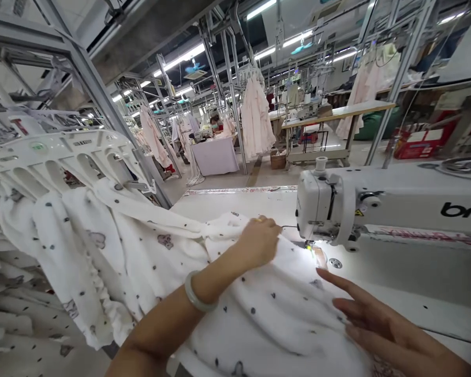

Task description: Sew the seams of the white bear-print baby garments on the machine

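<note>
White fabric (275, 314) with dark dots and small grey printed figures spreads over the machine table and runs up to the needle area of a white sewing machine (400, 204). My left hand (261, 238), with a pale bangle on its wrist, is closed on the fabric left of the machine head; the fingertips are partly hidden. To the right, my right hand (377, 314) has its fingers stretched out and apart, close to the fabric's edge in front of the lit needle area. Whether it touches the cloth is unclear.
At the left, a white plastic hanger (58, 152) with several clips holds more dotted white pieces, joining the cloth on the table. A grey metal post (102, 99) rises behind it. Farther off are pink garments (257, 118), a wooden-edged worktable (337, 112) and red boxes (419, 141).
</note>
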`<state>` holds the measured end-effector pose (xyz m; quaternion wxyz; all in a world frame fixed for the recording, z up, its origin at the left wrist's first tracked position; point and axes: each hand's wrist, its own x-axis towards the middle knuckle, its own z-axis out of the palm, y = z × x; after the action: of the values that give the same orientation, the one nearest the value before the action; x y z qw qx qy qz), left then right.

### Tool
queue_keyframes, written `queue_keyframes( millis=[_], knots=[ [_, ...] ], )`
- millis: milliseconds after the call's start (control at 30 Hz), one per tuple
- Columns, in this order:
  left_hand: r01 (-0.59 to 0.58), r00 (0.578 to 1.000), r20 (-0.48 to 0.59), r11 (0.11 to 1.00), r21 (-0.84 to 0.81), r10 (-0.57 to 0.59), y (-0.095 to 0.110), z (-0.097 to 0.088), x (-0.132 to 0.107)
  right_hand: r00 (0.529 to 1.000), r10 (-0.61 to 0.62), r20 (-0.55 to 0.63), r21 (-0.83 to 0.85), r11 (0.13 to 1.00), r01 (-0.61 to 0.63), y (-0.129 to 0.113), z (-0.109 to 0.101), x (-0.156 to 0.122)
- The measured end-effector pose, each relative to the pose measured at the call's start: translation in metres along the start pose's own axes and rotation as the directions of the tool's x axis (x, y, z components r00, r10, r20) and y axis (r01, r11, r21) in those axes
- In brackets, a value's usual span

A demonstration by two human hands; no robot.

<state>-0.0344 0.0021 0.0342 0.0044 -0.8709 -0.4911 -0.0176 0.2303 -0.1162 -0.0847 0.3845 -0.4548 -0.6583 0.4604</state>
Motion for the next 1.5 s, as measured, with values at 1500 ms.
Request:
queue_keyframes(
  millis=[1500],
  knots=[
    [0.123, 0.982, 0.184, 0.893, -0.433, -0.046, 0.030, 0.045, 0.016, 0.537, -0.738, 0.407, -0.709, 0.115, 0.696, -0.019, -0.026, 0.070]
  ],
)
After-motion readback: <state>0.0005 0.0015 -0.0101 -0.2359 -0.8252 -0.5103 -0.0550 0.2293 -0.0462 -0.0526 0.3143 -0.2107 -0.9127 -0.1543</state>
